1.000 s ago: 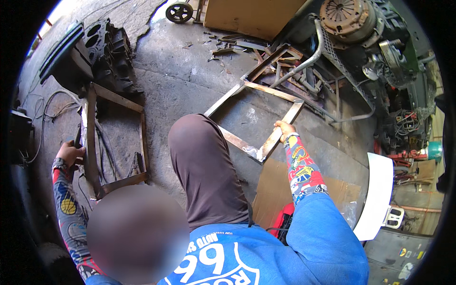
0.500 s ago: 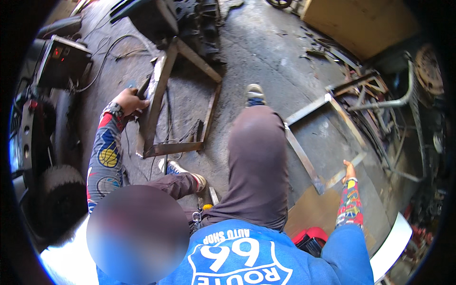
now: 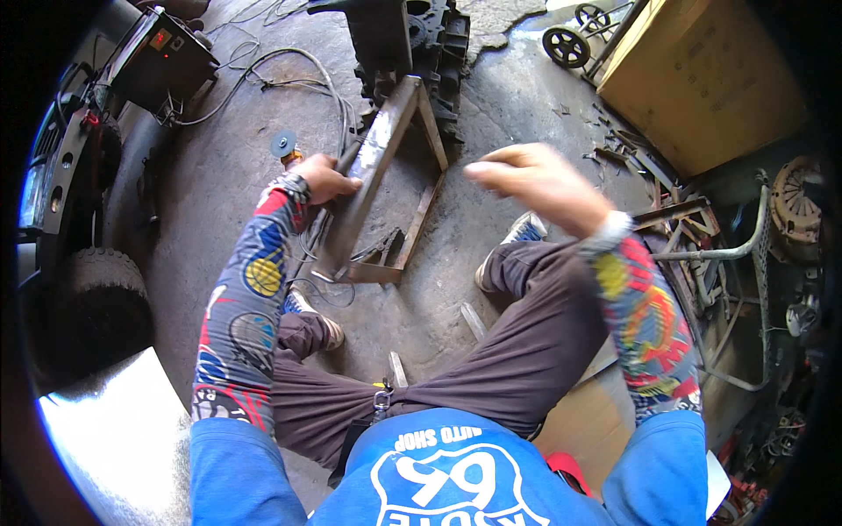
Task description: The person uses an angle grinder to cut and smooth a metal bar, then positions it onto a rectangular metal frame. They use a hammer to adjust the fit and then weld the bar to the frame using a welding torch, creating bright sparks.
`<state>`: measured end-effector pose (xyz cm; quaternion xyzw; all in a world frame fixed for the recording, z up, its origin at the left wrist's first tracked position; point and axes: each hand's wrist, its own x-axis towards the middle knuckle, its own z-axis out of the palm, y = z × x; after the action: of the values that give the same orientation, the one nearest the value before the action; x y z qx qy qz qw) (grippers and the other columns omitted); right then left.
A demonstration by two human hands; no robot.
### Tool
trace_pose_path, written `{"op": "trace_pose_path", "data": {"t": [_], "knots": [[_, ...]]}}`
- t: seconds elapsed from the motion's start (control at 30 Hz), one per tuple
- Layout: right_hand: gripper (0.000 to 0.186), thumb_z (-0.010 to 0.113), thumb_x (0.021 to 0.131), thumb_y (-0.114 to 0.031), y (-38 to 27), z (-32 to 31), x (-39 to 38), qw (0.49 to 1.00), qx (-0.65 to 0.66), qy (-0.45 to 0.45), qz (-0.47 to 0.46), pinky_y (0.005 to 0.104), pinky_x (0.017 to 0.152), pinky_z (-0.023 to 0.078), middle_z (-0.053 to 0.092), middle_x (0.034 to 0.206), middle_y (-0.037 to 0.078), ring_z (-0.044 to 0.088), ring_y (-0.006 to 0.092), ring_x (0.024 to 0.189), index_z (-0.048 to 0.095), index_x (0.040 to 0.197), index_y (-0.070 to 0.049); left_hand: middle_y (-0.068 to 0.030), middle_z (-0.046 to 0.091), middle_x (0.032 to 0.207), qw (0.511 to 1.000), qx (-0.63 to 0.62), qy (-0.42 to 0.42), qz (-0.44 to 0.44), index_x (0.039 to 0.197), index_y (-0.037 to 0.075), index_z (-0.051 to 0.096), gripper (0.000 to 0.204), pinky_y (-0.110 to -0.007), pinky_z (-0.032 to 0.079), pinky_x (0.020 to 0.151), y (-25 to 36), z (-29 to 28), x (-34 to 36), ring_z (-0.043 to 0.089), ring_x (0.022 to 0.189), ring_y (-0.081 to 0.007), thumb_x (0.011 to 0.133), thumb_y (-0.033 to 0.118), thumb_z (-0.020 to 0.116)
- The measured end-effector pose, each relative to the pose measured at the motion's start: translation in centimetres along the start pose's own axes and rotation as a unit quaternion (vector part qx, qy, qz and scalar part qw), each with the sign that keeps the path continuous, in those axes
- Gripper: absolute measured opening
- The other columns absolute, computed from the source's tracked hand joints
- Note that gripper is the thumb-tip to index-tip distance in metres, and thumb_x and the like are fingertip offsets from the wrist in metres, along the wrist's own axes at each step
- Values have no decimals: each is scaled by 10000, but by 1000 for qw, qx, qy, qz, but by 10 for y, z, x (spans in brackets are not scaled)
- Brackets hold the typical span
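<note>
**Metal frame (image 3: pixel 379 151) Ahead of the Body; Left Hand (image 3: pixel 329 180) at Its Long Bar, Right Hand (image 3: pixel 544 184) Apart**

Position: the frame is on the floor (image 3: pixel 210 184), in front of the person and beside a dark engine block (image 3: pixel 447 74). It stands tilted; whether it rests against the block cannot be determined.

Left hand: fingers are closed around a slim dark handle (image 3: pixel 349 156), next to the bright face of the long bar. This grip probably keeps the handle's end close to that face. Contact between the fingertips and the bar cannot be confirmed.

Right hand: it hangs above the floor, clear of the frame, and is blurred. Nothing shows in it; whether the fingers are spread or pressed together cannot be told.

Stance: the shoes (image 3: pixel 526 228) are set apart, presumably for balance and for reach to the frame. A disc tool (image 3: pixel 283 144) lies just beyond the left hand, apparently to be within reach.

Count:
- Frame: 1, with 4 bars visible.
- Hands: 2.
- Handle: 1.
- Disc tool: 1.
- Engine block: 1.
- Shoes: 2.
- Control box (image 3: pixel 164 68) with red lights: 1.
- Carton (image 3: pixel 702 83): 1.
- Black wheels (image 3: pixel 566 47) beside the carton: 2.
- Scrap metal strips (image 3: pixel 645 158): several; overlap prevents an exact count.
</note>
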<state>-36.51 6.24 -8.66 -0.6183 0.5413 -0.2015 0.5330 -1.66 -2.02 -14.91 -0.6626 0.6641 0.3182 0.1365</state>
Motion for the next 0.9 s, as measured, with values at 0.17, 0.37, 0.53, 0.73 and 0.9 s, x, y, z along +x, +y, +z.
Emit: {"op": "trace_pose_path", "data": {"t": [0.17, 0.37, 0.53, 0.73, 0.9], "knots": [[511, 767, 906, -452, 14, 134, 55, 920, 370, 47, 123, 400, 825, 520, 727, 1037, 110, 667, 209, 913, 713, 1094, 20, -147, 761, 1000, 977, -171, -76, 100, 1185, -33, 704, 574, -363, 558, 868, 17, 36, -23, 726, 928, -213, 879, 446, 785], [403, 847, 835, -296, 62, 140, 83, 882, 424, 118, 170, 424, 715, 561, 711, 914, 71, 677, 226, 795, 688, 1051, 6, -47, 644, 816, 985, -145, 28, 85, 1033, -2, 661, 383, -333, 514, 742, -46, 54, -81, 606, 771, -142, 917, 347, 765], [528, 881, 826, -365, 48, 117, 55, 925, 351, 112, 90, 308, 614, 506, 664, 871, 51, 608, 129, 680, 643, 1079, 33, -168, 733, 888, 972, -210, 37, -97, 1040, -24, 693, 433, -412, 553, 778, -126, 93, -111, 725, 831, -263, 910, 385, 749], [445, 805, 877, -308, 30, 128, 32, 946, 277, 166, 21, 280, 628, 487, 649, 872, 44, 580, 108, 702, 635, 1085, 47, -115, 672, 697, 972, -189, 37, -132, 928, -10, 689, 251, -388, 505, 532, -173, 191, -46, 654, 571, -217, 846, 215, 614], [360, 756, 897, -222, 67, 161, 28, 966, 184, 174, 55, 297, 699, 522, 688, 920, 72, 627, 127, 793, 632, 1082, 61, -249, 728, 1050, 992, -98, 16, -73, 1087, 40, 732, 374, -487, 546, 916, -137, 275, -13, 692, 1038, -434, 792, 237, 613]]}}
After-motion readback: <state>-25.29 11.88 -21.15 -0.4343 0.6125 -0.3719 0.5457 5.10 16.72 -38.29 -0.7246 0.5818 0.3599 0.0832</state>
